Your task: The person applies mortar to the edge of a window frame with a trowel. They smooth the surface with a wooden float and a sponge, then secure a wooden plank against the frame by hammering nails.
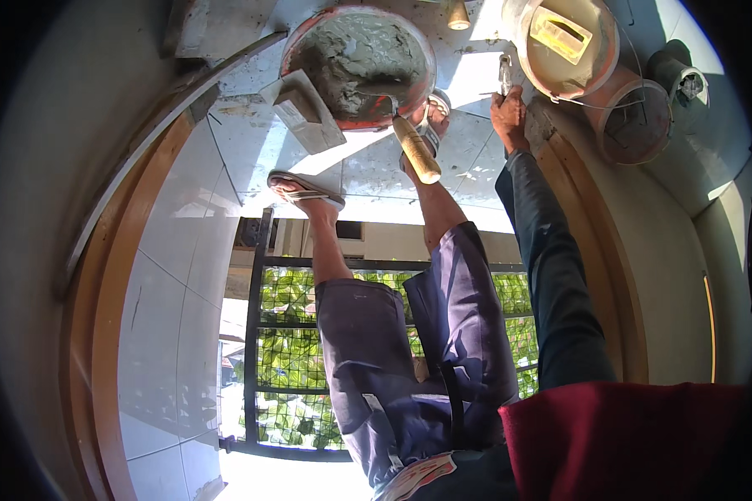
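My right hand (pixel 510 117) reaches down to the tiled floor. Its fingers are closed round a small shiny metal tool (pixel 505 73), whose kind I cannot make out. My left hand is out of view. A round red-rimmed basin (pixel 288 63) with wet grey mortar (pixel 359 50) stands ahead of my feet. Across its near edge leans a trowel with a wooden handle (pixel 418 152), its blade end toward the mortar. Beside the basin, on the left, a grey plastering float (pixel 303 113) rests tilted against the rim.
A bucket (pixel 533 68) of murky liquid holds a yellow float (pixel 561 35). Near it, an orange bucket (pixel 639 125) lies tipped and a grey container (pixel 689 85) stands by the wall. Wooden door frames (pixel 134 275) flank me. Behind my legs is a black mesh gate (pixel 297 330).
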Demonstrator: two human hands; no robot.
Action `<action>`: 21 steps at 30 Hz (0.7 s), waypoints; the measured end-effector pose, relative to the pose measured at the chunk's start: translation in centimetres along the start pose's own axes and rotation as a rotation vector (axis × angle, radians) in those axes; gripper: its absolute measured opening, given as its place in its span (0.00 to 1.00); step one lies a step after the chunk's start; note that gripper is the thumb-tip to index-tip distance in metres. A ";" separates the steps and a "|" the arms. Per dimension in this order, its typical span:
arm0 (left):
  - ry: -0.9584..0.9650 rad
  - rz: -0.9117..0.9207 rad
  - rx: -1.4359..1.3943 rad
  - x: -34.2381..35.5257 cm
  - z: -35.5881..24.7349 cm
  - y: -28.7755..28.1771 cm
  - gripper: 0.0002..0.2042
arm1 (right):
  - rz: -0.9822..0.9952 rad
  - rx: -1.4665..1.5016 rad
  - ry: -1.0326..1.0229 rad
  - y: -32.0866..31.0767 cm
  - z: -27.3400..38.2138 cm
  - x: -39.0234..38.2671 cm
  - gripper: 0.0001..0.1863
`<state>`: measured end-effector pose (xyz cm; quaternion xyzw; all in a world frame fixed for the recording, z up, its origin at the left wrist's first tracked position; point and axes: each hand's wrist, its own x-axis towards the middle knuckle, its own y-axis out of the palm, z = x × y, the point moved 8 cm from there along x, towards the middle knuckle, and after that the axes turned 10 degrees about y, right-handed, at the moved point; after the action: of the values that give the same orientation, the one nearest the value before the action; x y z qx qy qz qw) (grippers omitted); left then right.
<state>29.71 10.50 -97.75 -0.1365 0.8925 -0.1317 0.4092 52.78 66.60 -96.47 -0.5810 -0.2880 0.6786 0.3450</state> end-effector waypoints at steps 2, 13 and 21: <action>-0.002 -0.017 -0.028 -0.6 -0.2 -0.8 0.51 | 0.064 -0.023 0.006 -1.3 0.9 -3.4 0.15; -0.045 -0.120 -0.262 -4.3 1.1 1.2 0.49 | 0.577 -0.596 -0.478 1.1 5.7 -17.6 0.14; -0.056 -0.101 -0.422 -1.9 3.9 0.3 0.47 | 0.830 -0.454 -0.673 11.2 24.4 -26.7 0.12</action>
<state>33.88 10.96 -99.01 -0.2672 0.8807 0.0416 0.3890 29.51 38.68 -85.72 -0.4570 -0.2683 0.8256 -0.1939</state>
